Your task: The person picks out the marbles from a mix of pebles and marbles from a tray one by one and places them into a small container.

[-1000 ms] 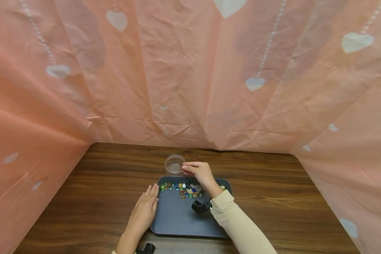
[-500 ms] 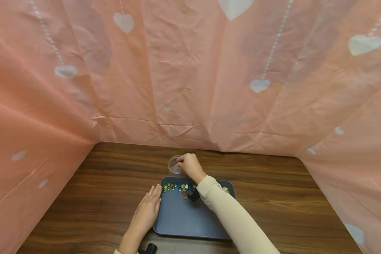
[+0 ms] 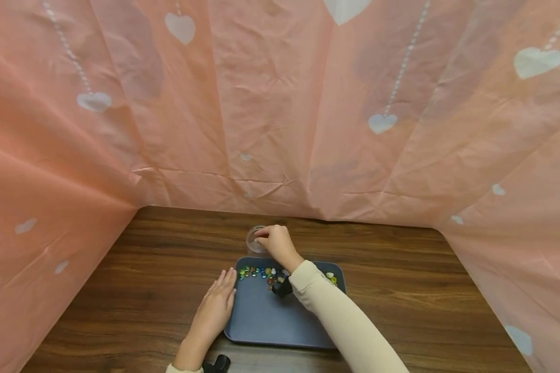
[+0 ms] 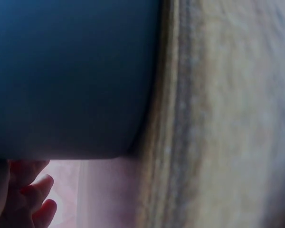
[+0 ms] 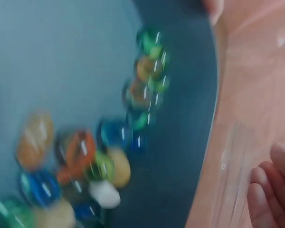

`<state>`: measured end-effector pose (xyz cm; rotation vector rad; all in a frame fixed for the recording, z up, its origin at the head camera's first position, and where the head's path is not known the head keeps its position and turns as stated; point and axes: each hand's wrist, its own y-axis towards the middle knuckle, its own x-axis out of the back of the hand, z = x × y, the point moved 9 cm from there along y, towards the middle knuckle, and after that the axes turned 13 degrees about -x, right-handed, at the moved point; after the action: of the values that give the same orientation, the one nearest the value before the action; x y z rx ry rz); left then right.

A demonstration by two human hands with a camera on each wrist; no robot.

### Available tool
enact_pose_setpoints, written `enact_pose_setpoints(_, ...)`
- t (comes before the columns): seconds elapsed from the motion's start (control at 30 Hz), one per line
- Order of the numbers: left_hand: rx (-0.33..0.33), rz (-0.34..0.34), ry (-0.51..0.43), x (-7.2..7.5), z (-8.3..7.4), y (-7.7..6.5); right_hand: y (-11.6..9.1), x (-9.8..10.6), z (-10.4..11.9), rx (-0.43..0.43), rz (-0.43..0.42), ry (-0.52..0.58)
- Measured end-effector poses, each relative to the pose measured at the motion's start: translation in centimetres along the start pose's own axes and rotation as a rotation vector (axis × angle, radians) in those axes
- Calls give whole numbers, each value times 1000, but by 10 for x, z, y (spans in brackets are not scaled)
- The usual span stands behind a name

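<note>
A dark grey tray (image 3: 275, 321) lies on the wooden table, with glass marbles and pebbles (image 3: 261, 273) of several colours along its far side. My left hand (image 3: 214, 305) rests with straight fingers along the tray's left edge. Behind the tray stands a clear round plastic container (image 3: 252, 241), also partly seen in the right wrist view. My right hand (image 3: 279, 244) is over its right side, thumb and forefinger slightly apart, and nothing shows between them. In the right wrist view, the marbles (image 5: 78, 152) look blurred and the right-hand fingers (image 5: 261, 194) are beside the container wall.
Wooden tabletop (image 3: 401, 290) extends on both sides of the tray. A pink curtain (image 3: 270, 114) with white hearts hangs behind and at both sides. Black wrist cameras (image 3: 282, 287) are worn on the arms, and the right sleeve (image 3: 340, 311) crosses over the tray.
My right hand has moved left and forward from beside the container to over it, and its thumb and forefinger have parted a little. The left hand stays at the tray's edge.
</note>
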<state>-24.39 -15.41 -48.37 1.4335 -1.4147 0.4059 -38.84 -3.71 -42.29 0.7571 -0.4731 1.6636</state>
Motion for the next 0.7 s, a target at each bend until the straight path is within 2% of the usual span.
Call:
enact_pose_setpoints(0.17, -7, -2, -11, 2, -1, 1, -24, 1, -8, -91, 34, 221)
enact_pose_setpoints(0.27, -9, -4, -19, 2, -1, 1, -36, -5, -14, -133, 56, 270)
enact_pose_setpoints(0.37, -9, -11, -23, 3, 0, 2, -43, -14, -19, -154, 81, 284)
enact_pose_setpoints(0.7, 24, 23, -54, -2, 5, 0, -55, -46, -20, -93, 107, 189)
